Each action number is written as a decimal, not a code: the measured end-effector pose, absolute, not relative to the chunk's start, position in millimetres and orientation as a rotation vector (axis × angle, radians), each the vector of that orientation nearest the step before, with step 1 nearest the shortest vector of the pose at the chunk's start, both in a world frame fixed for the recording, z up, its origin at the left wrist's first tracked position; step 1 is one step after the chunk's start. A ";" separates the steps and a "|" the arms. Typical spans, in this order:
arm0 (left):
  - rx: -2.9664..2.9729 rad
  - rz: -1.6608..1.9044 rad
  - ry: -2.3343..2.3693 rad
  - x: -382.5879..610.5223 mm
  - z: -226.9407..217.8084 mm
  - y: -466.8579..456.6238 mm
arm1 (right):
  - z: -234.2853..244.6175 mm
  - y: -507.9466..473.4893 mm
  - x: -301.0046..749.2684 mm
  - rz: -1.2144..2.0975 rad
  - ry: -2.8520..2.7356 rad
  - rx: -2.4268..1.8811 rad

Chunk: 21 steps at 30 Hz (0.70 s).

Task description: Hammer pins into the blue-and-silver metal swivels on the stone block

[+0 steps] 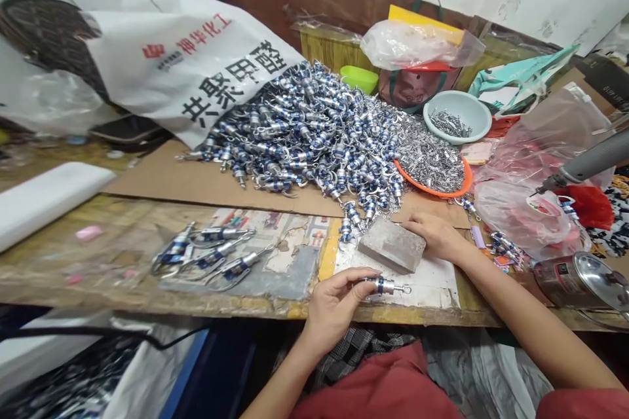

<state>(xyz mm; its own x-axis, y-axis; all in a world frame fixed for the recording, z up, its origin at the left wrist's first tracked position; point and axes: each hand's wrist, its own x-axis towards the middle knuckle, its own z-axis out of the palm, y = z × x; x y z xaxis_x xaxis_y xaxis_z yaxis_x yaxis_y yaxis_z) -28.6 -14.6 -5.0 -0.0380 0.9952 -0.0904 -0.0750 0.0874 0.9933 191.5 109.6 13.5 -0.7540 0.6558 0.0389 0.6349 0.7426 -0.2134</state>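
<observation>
My left hand (334,308) pinches a blue and silver metal cylinder with a small ring at its tip, a keychain pendant (384,285), held level near the table's front edge. Just behind it, a grey metal block (393,245) rests on a white sheet (437,278). At the block's far right corner is my right hand (435,236), fingers drawn together; its thumb and whatever it may grip are hidden. A big heap of similar pendants (304,124) lies beyond on cardboard. Several finished-looking pendants (216,255) lie apart to the left.
An orange tray (466,177) heaped with small silver metal parts lies at the right of the pile. Behind it stands a light blue bowl (457,105) of similar parts. A grey screwdriver-like tool (590,157) juts in from the right, above a lidded pot (584,281).
</observation>
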 end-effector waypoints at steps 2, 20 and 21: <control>1.091 1.203 1.228 -29.4 -2.7 -15.8 | 13.1 113.2 193.3 0.360 -2.726 -1.079; 1.612 1.347 1.125 -27.1 8.5 -21.7 | 38.8 -1.4 131.3 1.029 -1.611 -1.081; 1.612 1.346 1.137 -27.4 9.3 -21.7 | 37.7 -0.5 131.6 1.037 -1.592 -1.087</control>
<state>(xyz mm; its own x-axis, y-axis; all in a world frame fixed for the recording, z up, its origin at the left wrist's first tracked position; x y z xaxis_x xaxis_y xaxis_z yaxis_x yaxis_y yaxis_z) -27.4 -21.7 9.3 0.0591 0.9413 0.3323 0.1702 -0.3375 0.9258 131.6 -0.5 37.7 -0.1905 0.9565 0.2210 0.1842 0.2560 -0.9490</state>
